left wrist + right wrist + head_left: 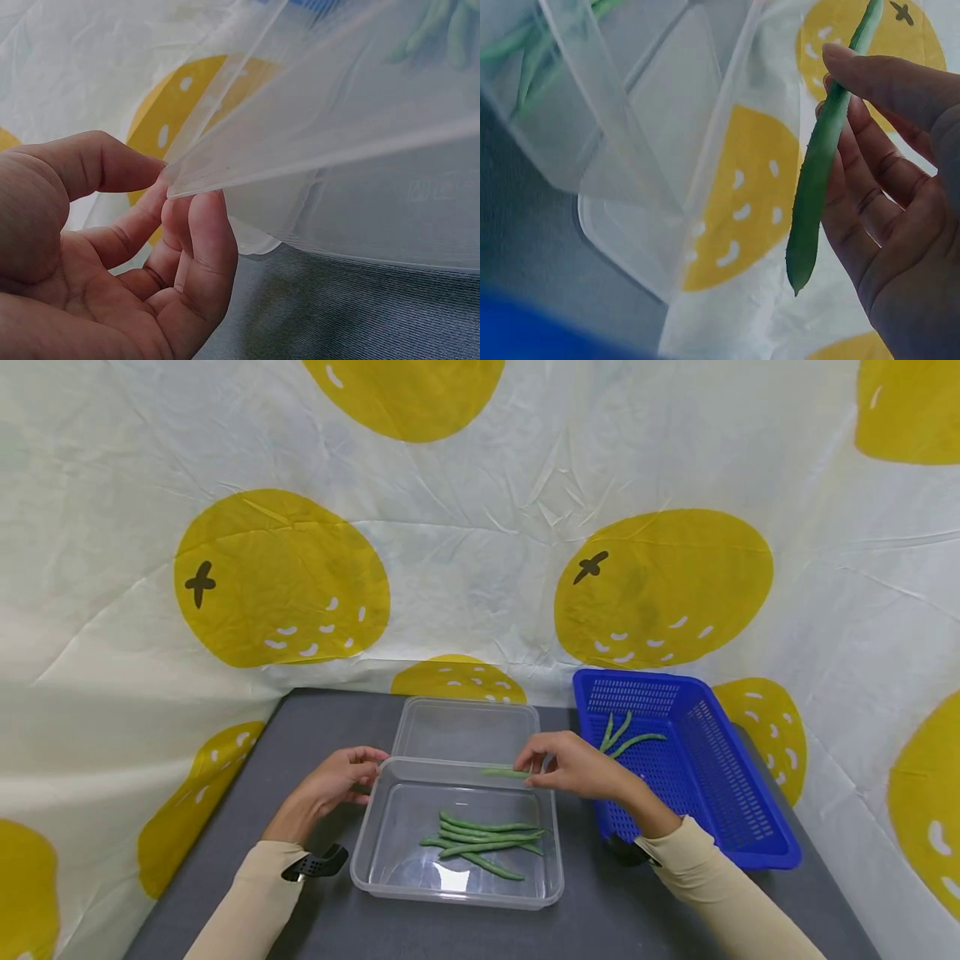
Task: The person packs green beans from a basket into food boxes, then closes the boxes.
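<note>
My left hand (339, 783) pinches the far left corner of a clear plastic container (397, 864), thumb above and fingertips below the rim in the left wrist view. Inside the container lie several green beans (489, 841), bunched toward its right half. My right hand (576, 767) is over the container's far right corner. Between its thumb and fingertips it holds one green bean (814, 187), which slants down from the pinch in the right wrist view. The held bean overlaps the container's back rim in the head view.
A clear rectangular lid (465, 727) lies flat behind the container. To the right stands a blue perforated basket (750, 806) with several green beans (639, 742) at its left side. A fruit-print sheet (465, 585) hangs behind the dark table (322, 718).
</note>
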`<control>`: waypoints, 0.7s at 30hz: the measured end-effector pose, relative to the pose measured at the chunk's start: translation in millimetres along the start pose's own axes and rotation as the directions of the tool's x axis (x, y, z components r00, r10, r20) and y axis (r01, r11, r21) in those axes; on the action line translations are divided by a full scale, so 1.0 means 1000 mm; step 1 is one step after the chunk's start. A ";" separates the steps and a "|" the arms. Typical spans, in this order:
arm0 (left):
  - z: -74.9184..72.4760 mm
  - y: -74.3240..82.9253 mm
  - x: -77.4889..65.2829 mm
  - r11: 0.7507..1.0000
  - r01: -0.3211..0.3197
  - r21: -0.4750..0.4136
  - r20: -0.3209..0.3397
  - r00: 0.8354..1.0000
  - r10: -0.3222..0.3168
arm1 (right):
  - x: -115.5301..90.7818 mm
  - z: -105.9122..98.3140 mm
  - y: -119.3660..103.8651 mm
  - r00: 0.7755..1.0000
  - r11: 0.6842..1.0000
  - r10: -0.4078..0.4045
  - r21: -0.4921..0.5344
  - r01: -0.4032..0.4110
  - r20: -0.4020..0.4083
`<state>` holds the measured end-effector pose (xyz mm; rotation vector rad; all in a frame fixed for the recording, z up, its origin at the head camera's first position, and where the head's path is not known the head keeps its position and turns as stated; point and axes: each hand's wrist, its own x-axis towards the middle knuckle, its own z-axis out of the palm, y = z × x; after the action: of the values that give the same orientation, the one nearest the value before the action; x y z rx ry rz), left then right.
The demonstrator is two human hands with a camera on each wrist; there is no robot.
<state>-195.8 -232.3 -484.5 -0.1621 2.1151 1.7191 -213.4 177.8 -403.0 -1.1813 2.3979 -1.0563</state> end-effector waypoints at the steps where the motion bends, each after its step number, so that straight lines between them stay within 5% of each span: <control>1: 0.000 0.000 0.000 1.000 0.000 -0.002 0.000 1.000 0.000 | 0.002 0.002 0.000 1.000 1.000 -0.008 -0.001 0.008 0.005; 12: 0.001 0.000 0.001 1.000 0.010 -0.006 -0.006 1.000 -0.011 | 0.017 0.023 -0.004 0.998 0.998 -0.062 -0.021 0.062 0.015; 21: -0.002 -0.001 0.003 1.000 0.002 -0.013 0.002 1.000 -0.002 | 0.007 0.009 0.005 0.998 0.999 -0.050 -0.008 0.049 -0.048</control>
<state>-198.6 -234.0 -486.6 -0.1660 2.1015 1.7317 -216.3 170.7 -412.4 -1.2373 2.4225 -1.1046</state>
